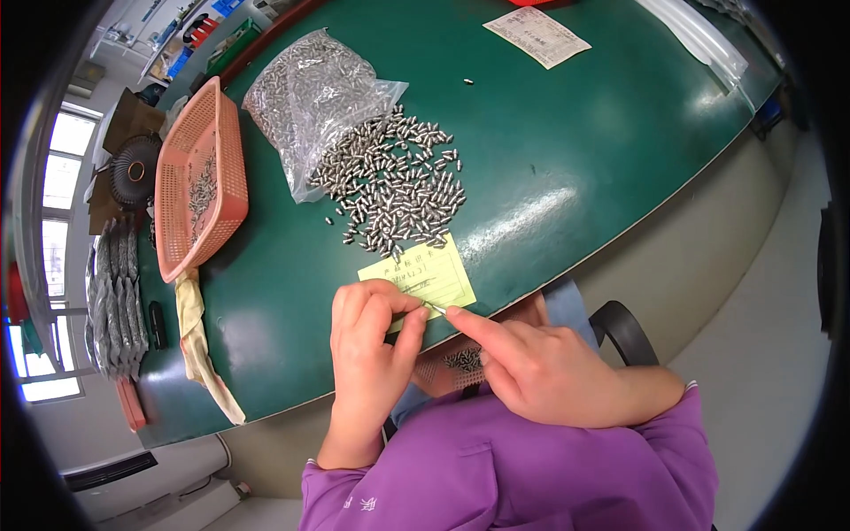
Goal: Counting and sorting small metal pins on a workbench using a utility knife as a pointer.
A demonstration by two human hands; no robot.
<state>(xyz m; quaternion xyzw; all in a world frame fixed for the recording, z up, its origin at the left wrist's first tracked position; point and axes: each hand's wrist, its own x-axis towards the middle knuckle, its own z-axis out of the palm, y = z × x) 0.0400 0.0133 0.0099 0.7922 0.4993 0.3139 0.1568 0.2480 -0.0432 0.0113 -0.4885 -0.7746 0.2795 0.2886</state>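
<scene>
Over the lower part of a yellow handwritten card [452,265], both my hands meet at a small shiny metal part [435,307]. My left hand [367,341] is closed, pinching that part between thumb and forefinger. The forefinger of my right hand [540,367] is stretched out, its tip at the part's other end; the thumb sits apart lower down. Just beyond the card spreads a heap of small pointed metal pieces [398,190]. They spill from the mouth of a clear plastic bag [310,88] filled with the same pieces.
A pink plastic basket [232,199] with some metal pieces stands at left, a pale cloth strip [197,341] near it. Filled bags [117,301] lie at the far left. A paper slip [537,37] lies at the back. Below the green table's [567,177] near edge shows another basket [431,376].
</scene>
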